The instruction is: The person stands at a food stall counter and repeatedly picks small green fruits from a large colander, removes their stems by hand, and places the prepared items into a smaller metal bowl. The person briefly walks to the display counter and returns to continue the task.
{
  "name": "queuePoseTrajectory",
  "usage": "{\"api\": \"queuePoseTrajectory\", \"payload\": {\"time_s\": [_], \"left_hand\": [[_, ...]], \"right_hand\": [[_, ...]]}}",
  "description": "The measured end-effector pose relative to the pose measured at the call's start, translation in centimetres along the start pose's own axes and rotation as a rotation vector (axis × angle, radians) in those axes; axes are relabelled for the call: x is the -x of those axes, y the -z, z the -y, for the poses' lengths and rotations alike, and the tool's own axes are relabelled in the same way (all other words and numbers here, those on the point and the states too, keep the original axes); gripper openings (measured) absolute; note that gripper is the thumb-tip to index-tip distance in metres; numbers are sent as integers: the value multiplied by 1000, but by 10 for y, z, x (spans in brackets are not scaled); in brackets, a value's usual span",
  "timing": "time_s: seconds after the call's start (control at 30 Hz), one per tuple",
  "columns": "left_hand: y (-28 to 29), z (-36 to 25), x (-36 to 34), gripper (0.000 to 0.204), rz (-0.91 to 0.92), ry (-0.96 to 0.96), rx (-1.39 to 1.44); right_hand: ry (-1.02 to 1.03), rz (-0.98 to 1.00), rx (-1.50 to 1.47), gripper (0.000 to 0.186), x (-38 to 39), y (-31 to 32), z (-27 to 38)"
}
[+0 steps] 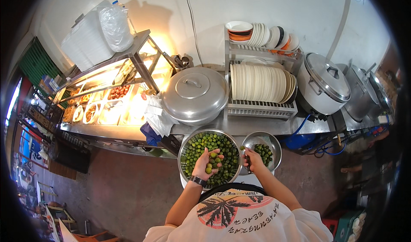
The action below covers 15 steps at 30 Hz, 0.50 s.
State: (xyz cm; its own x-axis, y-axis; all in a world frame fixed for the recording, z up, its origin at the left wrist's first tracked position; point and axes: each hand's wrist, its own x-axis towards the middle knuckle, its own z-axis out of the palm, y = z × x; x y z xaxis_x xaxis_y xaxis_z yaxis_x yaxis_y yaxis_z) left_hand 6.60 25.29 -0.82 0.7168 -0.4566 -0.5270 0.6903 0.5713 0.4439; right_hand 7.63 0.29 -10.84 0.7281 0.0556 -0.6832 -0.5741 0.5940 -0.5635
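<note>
A perforated metal colander (181, 150) in front of me holds many small green limes (227, 152). My left hand (204, 165) is palm up over it, fingers curled around several limes, some yellowish (209, 170). To its right, my right hand (255, 160) is closed at the near left rim of a smaller metal bowl (278, 150). It grips a small dark-handled tool (248, 163); its working end is hard to make out. A small lime-coloured piece (242, 148) shows at those fingertips. More dark green limes (263, 154) lie in the smaller bowl.
Behind the colander, a large lidded pot (195, 94) stands on the metal counter (239, 125). A lit food display (115, 109) is at left, with plastic bags (156, 120) at its corner. A plate rack (261, 110) and rice cooker (323, 88) stand right. A blue hose (302, 125) hangs below.
</note>
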Motion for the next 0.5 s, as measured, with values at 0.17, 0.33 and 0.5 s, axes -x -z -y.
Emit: {"api": "queuePoseTrajectory", "payload": {"time_s": [0.17,0.33,0.5], "left_hand": [[-10,-7,15,43,75,-72,-34],[-34,-12,32,35,147,-295,-167],[-52,-14,42,35,112,-476,-310]], "right_hand": [[-2,-236,-113,22,-32,49,-10],[295,112,61,46,57,-43,36],[563,449,428,56,138,-105,60]]}}
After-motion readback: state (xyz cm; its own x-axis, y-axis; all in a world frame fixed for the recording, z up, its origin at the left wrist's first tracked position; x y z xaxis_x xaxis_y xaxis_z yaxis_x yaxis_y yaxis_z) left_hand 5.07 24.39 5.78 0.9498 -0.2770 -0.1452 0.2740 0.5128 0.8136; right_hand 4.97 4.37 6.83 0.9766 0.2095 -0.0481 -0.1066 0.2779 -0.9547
